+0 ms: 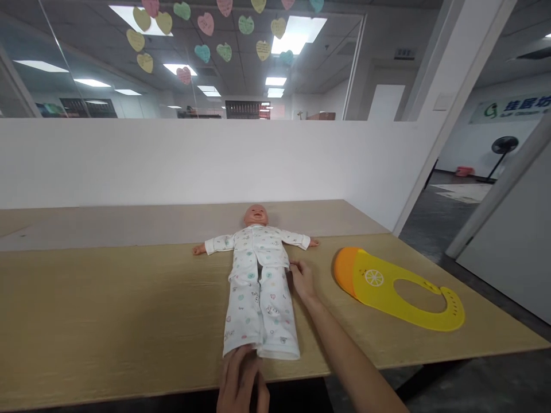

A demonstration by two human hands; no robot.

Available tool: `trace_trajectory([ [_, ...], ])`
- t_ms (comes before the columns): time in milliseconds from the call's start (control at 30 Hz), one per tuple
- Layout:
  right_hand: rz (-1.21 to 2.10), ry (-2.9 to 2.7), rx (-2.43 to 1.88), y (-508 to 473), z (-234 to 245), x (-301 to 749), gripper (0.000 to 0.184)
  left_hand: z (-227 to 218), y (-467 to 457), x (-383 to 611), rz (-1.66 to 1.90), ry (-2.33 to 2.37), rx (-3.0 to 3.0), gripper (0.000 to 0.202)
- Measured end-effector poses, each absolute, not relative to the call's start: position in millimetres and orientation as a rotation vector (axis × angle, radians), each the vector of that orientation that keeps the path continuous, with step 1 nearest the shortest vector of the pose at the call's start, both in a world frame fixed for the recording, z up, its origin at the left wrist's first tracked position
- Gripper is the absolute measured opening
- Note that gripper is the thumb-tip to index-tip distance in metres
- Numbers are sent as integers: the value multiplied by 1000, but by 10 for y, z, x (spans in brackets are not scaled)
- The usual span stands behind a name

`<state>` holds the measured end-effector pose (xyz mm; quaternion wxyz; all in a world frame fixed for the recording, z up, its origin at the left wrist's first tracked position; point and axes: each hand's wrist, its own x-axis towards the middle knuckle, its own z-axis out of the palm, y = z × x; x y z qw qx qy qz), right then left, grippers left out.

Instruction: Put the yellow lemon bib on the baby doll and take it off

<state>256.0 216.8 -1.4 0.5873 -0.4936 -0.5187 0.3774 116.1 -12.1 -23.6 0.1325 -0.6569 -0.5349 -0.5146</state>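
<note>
A baby doll (256, 215) lies on its back on the table, arms spread and head toward the wall. It wears a white printed shirt (258, 246) and matching trousers (275, 312); the shirt front parts at the waist. My right hand (303, 281) is beside the doll's hip, its curled fingers closed at the shirt's lower side edge. At the near edge, my left hand (243, 381) reaches up to the hem of a trouser leg, fingers stretched and somewhat apart, touching the cloth. The doll's feet do not show.
A yellow bib (387, 298) with an orange pocket lies flat on the wooden table (107, 321), right of my right forearm. A white partition (193, 163) with glass above rises behind the table. Beyond the doorway at right stands a black fan (504, 144).
</note>
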Motion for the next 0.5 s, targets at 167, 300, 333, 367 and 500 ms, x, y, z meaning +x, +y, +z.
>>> trace_trajectory([
  [167, 847, -1180, -1174, 2157, -20, 2550, 21, -186, -72, 1050, -1242, -1464, -2029, 29],
  [300, 826, -1186, -1188, 2155, -22, 2543, 17, -122, -65, 957, -1171, -1481, -2153, 35],
  [333, 823, -1187, -1191, 2155, -21, 2540, 16, -104, -63, 940, -1126, -1493, -2198, 38],
  [367, 823, -1187, -1192, 2155, -19, 2538, 14, -87, -61, 928, -1067, -1504, -2238, 42],
  [500, 832, -1178, -1188, 2155, -15, 2531, 12, -47, -59, 936, -809, -1551, -2297, 56],
])
